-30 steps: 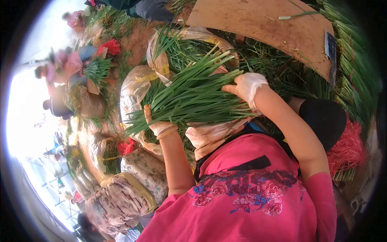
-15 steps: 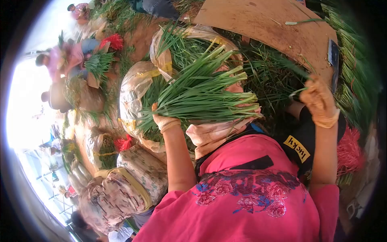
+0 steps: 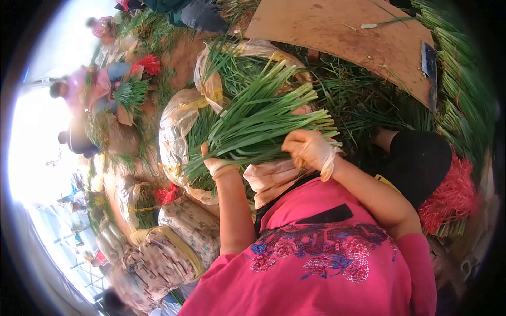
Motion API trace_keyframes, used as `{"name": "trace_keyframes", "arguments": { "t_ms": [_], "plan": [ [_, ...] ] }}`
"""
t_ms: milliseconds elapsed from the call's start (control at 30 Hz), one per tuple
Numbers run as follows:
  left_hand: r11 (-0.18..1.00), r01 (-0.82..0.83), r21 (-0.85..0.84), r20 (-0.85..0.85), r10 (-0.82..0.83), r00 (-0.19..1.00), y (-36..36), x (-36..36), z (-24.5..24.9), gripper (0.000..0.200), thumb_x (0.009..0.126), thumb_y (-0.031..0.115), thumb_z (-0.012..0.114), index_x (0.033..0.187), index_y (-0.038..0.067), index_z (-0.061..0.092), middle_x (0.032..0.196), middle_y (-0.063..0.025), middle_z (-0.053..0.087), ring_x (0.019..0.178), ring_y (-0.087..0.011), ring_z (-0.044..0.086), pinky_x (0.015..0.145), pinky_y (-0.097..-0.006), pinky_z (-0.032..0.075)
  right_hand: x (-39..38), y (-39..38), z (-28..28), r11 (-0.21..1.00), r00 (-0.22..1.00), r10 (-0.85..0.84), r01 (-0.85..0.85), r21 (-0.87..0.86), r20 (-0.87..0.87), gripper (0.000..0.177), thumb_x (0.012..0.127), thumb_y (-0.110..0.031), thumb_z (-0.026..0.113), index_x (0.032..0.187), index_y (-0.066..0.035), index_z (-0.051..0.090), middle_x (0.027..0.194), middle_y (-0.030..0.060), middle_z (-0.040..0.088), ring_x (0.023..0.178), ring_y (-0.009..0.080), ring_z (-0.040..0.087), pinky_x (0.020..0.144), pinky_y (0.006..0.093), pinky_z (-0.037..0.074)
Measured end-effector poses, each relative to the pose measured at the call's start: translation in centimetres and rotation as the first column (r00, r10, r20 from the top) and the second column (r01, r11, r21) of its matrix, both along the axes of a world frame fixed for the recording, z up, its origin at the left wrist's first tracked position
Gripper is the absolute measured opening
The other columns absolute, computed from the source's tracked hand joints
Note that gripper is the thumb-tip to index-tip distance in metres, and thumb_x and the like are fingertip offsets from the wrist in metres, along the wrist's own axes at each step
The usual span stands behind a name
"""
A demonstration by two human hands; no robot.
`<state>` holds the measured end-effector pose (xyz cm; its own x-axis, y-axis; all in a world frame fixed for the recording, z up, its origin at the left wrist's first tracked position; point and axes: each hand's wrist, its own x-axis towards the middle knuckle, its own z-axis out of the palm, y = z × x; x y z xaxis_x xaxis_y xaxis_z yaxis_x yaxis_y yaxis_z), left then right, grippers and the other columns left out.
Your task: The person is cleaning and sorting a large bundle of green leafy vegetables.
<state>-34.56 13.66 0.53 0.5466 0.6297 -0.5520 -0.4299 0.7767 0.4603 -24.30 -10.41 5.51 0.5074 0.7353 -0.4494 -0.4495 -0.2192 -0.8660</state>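
Note:
A thick bunch of chives (image 3: 263, 118), long green leaves with pale cut stem ends pointing right, lies across my lap. My left hand (image 3: 216, 162), in a thin glove, is closed around its leafy part, with the thumb in front. My right hand (image 3: 308, 150), also gloved, is at the lower edge near the stem ends. Its fingers are curled and pinched against the outer chives; the fingertips are partly hidden. Beneath and behind the bunch, a clear plastic bag (image 3: 176, 118) with yellow tape holds more loose greens.
A brown board (image 3: 337, 31) with a dark-edged blade-like piece (image 3: 428, 66) stands ahead. Stacked chive bundles (image 3: 453, 79) line the right, above red plastic strands (image 3: 450, 197). Loose leaves (image 3: 358, 95) cover the ground under the board. Other people (image 3: 95, 87) sit at the left among greens.
My right hand has come from the far right, near the board, where a leaf was at its fingers, in to the bunch's stems. My left hand keeps its hold on the bunch.

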Motion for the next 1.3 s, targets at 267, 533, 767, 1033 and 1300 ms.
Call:
{"name": "trace_keyframes", "arguments": {
  "t_ms": [267, 533, 767, 1033, 1300],
  "plan": [
    [0.997, 0.063, -0.045, -0.095, -0.067, 0.993, 0.6, -1.5, -3.2, 0.056, 0.085, 0.043, 0.036, 0.123, 0.005, 0.053, 0.125, -0.0173, 0.054, 0.111, -0.0376, 0.051, 0.095, -0.0546, 0.038, 3.0, -9.0, 9.5, 0.903, 0.891, 0.419, -0.387, 0.19, -0.177, 0.02, 0.087, -0.016, 0.058, 0.08, 0.002, 0.062, 0.064, 0.0095, 0.063, 0.058, 0.019, 0.066, 0.05, 0.0292, 0.05],
    [0.993, 0.098, -0.059, -0.033, -0.1, 0.994, 2.3, -1.9, -6.9, 0.059, 0.084, 0.047, 0.035, 0.124, 0.007, 0.053, 0.125, -0.0181, 0.054, 0.113, -0.0393, 0.05, 0.096, -0.0575, 0.037, 4.0, -12.5, -3.6, 0.957, 0.946, 0.046, 0.05, -0.286, 0.322, 0.032, 0.088, -0.026, 0.055, 0.107, -0.001, 0.062, 0.093, 0.0073, 0.065, 0.087, 0.016, 0.06, 0.074, 0.0291, 0.047],
    [0.989, 0.147, -0.034, -0.051, -0.149, 0.988, 2.1, -2.1, -7.1, 0.064, 0.084, 0.049, 0.035, 0.131, 0.007, 0.047, 0.131, -0.0178, 0.049, 0.117, -0.0405, 0.047, 0.098, -0.0587, 0.035, 2.9, -9.4, -6.3, 0.998, 0.982, 0.054, -0.059, -0.022, -0.183, 0.03, 0.083, -0.022, 0.059, 0.105, -0.002, 0.064, 0.08, 0.0045, 0.064, 0.07, 0.0162, 0.062, 0.063, 0.0245, 0.049],
    [0.988, 0.154, -0.025, -0.073, -0.156, 0.985, 2.0, -2.2, -6.7, 0.065, 0.083, 0.049, 0.036, 0.133, 0.008, 0.046, 0.134, -0.0189, 0.045, 0.118, -0.041, 0.045, 0.098, -0.0598, 0.035, 10.7, -16.6, -4.3, 0.182, 0.397, 0.908, -0.091, -0.979, 0.132, 0.034, 0.064, -0.021, 0.072, 0.096, -0.008, 0.068, 0.093, 0.0147, 0.067, 0.088, 0.0294, 0.065, 0.073, 0.0376, 0.052],
    [0.961, 0.263, 0.088, 0.048, -0.268, 0.962, 2.4, -2.4, -6.7, 0.066, 0.08, 0.05, 0.044, 0.131, 0.008, 0.046, 0.133, -0.0176, 0.046, 0.118, -0.04, 0.045, 0.099, -0.0575, 0.035, 15.7, -14.9, -2.4, 0.722, 0.309, 0.634, 0.09, -0.686, 0.709, 0.051, 0.061, -0.02, 0.075, 0.109, -0.007, 0.063, 0.116, 0.0111, 0.059, 0.11, 0.0266, 0.054, 0.094, 0.0328, 0.044]
  ]
}}
